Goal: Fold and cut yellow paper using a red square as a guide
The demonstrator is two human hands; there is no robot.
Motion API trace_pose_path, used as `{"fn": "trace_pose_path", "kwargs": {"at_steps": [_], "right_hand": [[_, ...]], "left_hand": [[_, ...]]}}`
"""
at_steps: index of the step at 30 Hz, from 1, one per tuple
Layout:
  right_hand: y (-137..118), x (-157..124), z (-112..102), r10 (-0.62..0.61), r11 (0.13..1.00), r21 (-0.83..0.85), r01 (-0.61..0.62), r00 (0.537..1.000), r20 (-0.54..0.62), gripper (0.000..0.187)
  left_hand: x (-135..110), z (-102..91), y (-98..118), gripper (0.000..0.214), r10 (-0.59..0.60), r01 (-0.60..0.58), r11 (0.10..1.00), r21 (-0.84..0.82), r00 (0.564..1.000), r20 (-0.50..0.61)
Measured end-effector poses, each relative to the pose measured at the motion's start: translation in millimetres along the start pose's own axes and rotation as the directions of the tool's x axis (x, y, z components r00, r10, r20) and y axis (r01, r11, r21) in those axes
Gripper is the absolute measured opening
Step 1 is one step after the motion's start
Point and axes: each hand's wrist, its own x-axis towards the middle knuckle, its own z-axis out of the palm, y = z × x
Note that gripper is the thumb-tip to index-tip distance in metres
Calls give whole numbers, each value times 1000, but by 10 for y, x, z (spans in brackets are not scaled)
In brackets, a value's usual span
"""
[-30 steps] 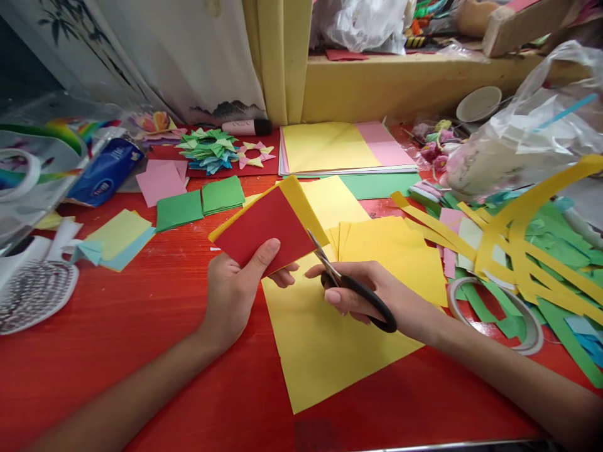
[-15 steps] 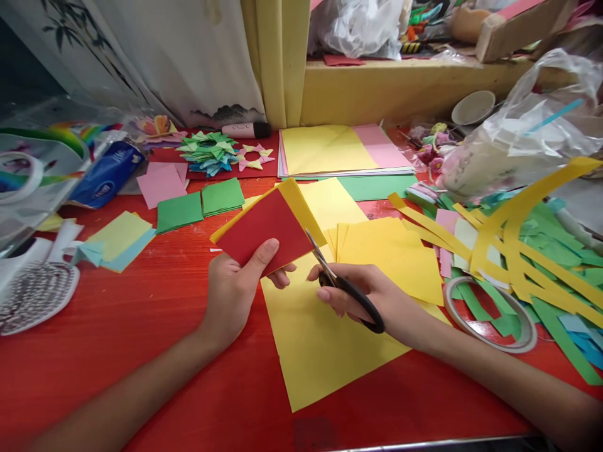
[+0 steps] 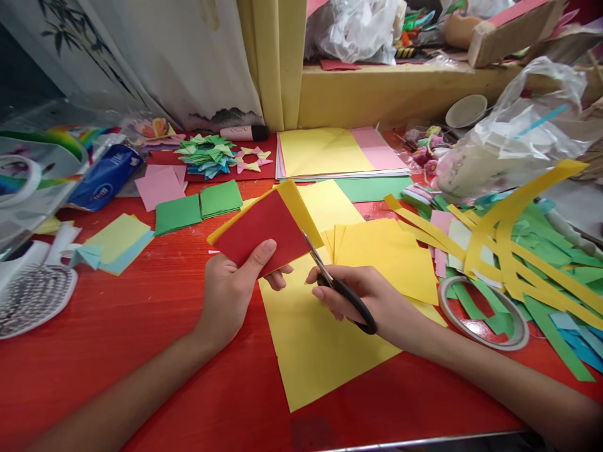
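My left hand (image 3: 240, 282) pinches a red paper square (image 3: 264, 232) together with yellow paper (image 3: 301, 210) that shows behind its top and right edges. My thumb lies on the red face. In my right hand (image 3: 362, 301) are scissors (image 3: 346, 292) with black handles, their blades pointing up and left at the right edge of the held papers. Whether the blades grip the paper, I cannot tell. Under both hands lies a large yellow sheet (image 3: 325, 358), with several cut yellow pieces (image 3: 386, 257) to the right.
Yellow strips (image 3: 506, 238) and green scraps (image 3: 551, 238) pile up at right beside a tape roll (image 3: 445, 301). Green squares (image 3: 178, 215), a hairbrush (image 3: 38, 295) and a blue packet (image 3: 106, 176) lie at left. Folded paper stars (image 3: 207, 154) and stacked coloured sheets (image 3: 325, 150) sit behind.
The whole view has shifted slightly, so most things appear a little further left. Both hands keep their hold on the papers and the scissors, with little other movement.
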Motion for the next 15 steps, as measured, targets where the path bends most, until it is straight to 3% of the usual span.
{"fn": "trace_pose_path", "kwargs": {"at_steps": [8, 15], "right_hand": [[5, -22, 29, -20, 1000, 4, 20, 999, -29, 19], [11, -14, 26, 73, 991, 118, -69, 997, -29, 28]], "left_hand": [[1, -13, 18, 32, 10, -10, 1000, -6, 1000, 15], [-1, -51, 11, 37, -52, 51, 999, 20, 998, 44]]}}
